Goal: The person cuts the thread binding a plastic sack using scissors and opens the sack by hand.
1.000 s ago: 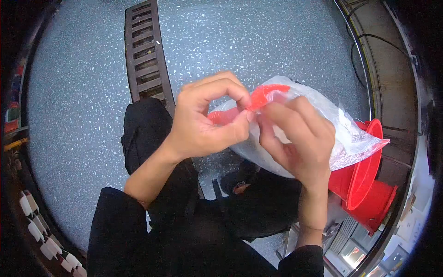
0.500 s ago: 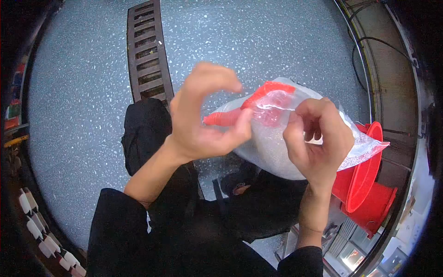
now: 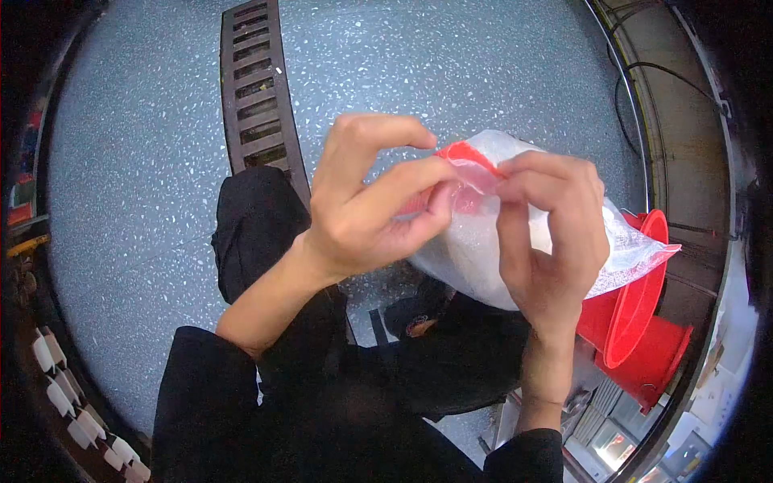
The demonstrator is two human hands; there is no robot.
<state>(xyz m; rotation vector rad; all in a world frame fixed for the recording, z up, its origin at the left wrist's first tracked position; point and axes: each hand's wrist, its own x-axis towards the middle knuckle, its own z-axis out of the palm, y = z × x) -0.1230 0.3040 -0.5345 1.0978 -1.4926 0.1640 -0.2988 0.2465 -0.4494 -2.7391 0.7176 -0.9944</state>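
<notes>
A translucent white woven bag (image 3: 475,258) with a red-edged top stands in front of me, leaning toward the red buckets at the right. My left hand (image 3: 374,193) is at the left part of the bag's top, its thumb and a finger pinching the edge while another finger is raised. At the right part of the red edge, the fingertips of my right hand (image 3: 555,225) touch the bag's rim, thumb apart below. Pale contents show dimly through the bag.
Red buckets (image 3: 648,354) lie or stand at the right beside a wall with cables (image 3: 672,72). A dark slotted drain grate (image 3: 262,105) crosses the speckled floor (image 3: 145,161). White objects (image 3: 60,394) line the lower left edge.
My hands parted from the red edge half a second ago, then came back onto it. The bag's top edge has shifted and bent between them.
</notes>
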